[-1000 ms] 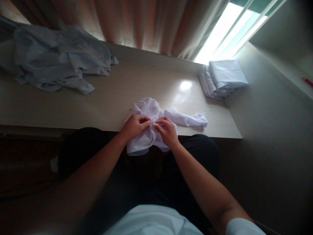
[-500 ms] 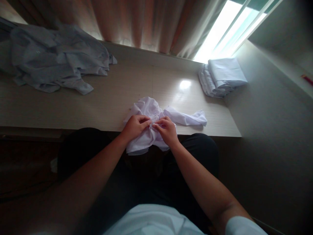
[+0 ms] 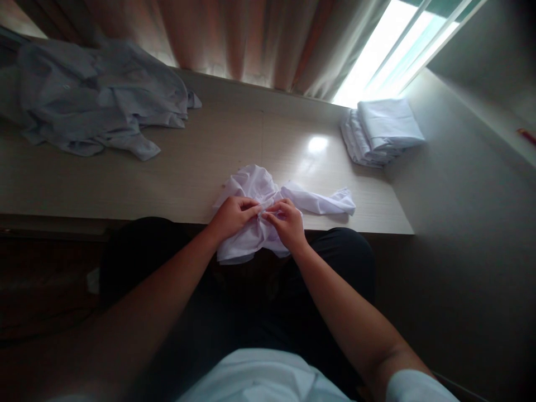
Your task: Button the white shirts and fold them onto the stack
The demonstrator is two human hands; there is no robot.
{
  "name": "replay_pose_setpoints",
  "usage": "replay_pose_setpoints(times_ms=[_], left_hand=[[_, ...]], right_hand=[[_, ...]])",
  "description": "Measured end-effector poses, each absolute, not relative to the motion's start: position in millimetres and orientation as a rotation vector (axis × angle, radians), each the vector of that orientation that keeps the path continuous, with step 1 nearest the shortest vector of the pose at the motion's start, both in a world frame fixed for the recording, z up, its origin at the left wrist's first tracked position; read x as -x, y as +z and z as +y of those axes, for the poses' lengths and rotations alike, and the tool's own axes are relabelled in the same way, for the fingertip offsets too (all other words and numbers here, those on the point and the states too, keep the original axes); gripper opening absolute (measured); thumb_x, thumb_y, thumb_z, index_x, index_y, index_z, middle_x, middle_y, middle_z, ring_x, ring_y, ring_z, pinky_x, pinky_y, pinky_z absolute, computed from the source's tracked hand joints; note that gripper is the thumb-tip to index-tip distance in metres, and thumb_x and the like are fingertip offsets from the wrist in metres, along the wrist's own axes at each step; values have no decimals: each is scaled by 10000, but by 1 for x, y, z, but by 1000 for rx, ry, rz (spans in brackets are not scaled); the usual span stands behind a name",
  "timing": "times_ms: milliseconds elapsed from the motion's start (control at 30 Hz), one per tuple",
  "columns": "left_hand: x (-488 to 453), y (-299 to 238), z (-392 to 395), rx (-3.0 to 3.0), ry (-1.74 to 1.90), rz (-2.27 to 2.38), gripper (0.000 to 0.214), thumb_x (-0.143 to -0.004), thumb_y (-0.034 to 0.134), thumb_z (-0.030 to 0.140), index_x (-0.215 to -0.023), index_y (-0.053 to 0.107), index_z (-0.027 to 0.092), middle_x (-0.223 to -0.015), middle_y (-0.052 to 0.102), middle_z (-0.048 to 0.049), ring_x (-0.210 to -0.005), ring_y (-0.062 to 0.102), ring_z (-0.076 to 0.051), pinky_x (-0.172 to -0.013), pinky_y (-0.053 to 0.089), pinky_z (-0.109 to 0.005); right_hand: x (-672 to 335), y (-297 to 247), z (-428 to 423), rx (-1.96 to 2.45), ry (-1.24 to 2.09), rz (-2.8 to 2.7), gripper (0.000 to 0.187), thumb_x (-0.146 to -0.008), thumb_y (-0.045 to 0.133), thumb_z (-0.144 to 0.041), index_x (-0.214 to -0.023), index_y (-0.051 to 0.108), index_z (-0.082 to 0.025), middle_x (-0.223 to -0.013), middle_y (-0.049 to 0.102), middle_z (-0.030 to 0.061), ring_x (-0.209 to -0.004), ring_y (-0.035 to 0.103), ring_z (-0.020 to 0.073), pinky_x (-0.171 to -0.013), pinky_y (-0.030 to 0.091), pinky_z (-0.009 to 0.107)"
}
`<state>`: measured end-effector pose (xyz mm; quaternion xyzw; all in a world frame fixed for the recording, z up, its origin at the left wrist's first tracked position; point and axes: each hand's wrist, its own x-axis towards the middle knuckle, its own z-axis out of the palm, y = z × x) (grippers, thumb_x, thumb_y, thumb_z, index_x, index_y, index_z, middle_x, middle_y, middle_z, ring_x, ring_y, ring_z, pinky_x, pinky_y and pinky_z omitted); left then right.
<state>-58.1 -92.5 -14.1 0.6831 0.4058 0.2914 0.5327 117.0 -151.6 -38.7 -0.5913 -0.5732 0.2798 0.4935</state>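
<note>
fabric is bunched small between both hands: the left hand (image 3: pixel 232 215) and right hand (image 3: pixel 287 223) are curled nearly closed, thumbs and forefingers pinching one small spot of the white garment (image 3: pixel 251 184), their tips almost touching. the garment lies crumpled at the near edge of the tabletop (image 3: pixel 188 173), right of its middle, part of it hanging over the edge toward the lap and a sleeve trailing toward the right edge. for cloth this thin, a light pinch close to the spot seems best, with the bulk resting on the tabletop so its weight does not drag. a folded stack (image 3: pixel 385 131) sits at the far right corner, a crumpled pile (image 3: pixel 96 100) at the far left.
</note>
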Motion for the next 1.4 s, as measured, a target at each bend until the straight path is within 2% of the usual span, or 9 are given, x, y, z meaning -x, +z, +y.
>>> replay_pose_setpoints(times_ms=[167,233,300,367,433,533,700,1133,1400], left_hand=[[58,-16,-93,-1583,692,951,279,-835,647,387,-881,765,139,-791,736,-48,-668,621,-138,-630,480,-245],[57,-18,-93,-1569,694,939,279,-834,648,387,-887,765,140,-790,734,-46,-663,614,-134,-621,472,-240],[56,-18,-93,-1557,692,929,273,-835,649,383,-898,764,143,-804,735,-44,-673,614,-131,-624,467,-236],[56,-19,-93,-1554,684,919,268,-836,650,379,-904,762,144,-811,733,-40,-680,612,-129,-631,464,-234],[55,-19,-93,-1566,674,916,266,-835,650,377,-895,758,141,-785,722,-35,-670,603,-126,-632,457,-234],[54,-18,-93,-1596,662,933,282,-843,634,391,-867,752,136,-732,699,-30,-649,593,-130,-618,445,-238],[55,-18,-92,-1664,658,965,298,-859,605,403,-837,744,140,-727,697,-30,-671,610,-145,-635,455,-247],[53,-15,-93,-1657,649,992,312,-849,593,405,-779,728,133,-684,676,-26,-638,593,-141,-609,443,-245],[54,-22,-89,-1575,650,968,282,-826,623,393,-837,735,134,-728,695,-35,-651,619,-144,-627,486,-252]], right_hand=[[-118,-43,-149,1407,777,-1326,185,-767,755,-392,-786,678,-225,-860,596,4,-783,583,158,-700,478,283],[-118,-44,-148,1391,825,-1290,227,-748,768,-375,-914,683,-245,-862,597,-8,-751,570,149,-682,477,278],[-118,-44,-148,1367,876,-1266,407,-738,773,-359,-1121,658,-283,-868,588,-22,-709,549,136,-657,472,270],[-119,-43,-148,1351,906,-1291,513,-747,763,-354,-1239,627,-310,-876,577,-22,-706,539,134,-649,467,265],[-120,-43,-147,1357,904,-1353,437,-757,750,-361,-1183,677,-300,-890,583,-7,-754,550,146,-669,467,267],[-121,-44,-147,1409,879,-1390,261,-747,749,-373,-977,726,-252,-888,617,8,-804,570,168,-705,469,281],[-123,-46,-146,1496,891,-1336,214,-734,743,-387,-853,674,-222,-786,638,-9,-725,556,158,-664,447,271],[-128,-43,-144,1518,1004,-1325,262,-706,754,-412,-834,692,-192,-725,658,0,-669,569,160,-627,443,277],[-128,-44,-145,1502,1002,-1310,268,-710,756,-428,-829,688,-197,-702,653,-6,-649,566,156,-614,445,274]])
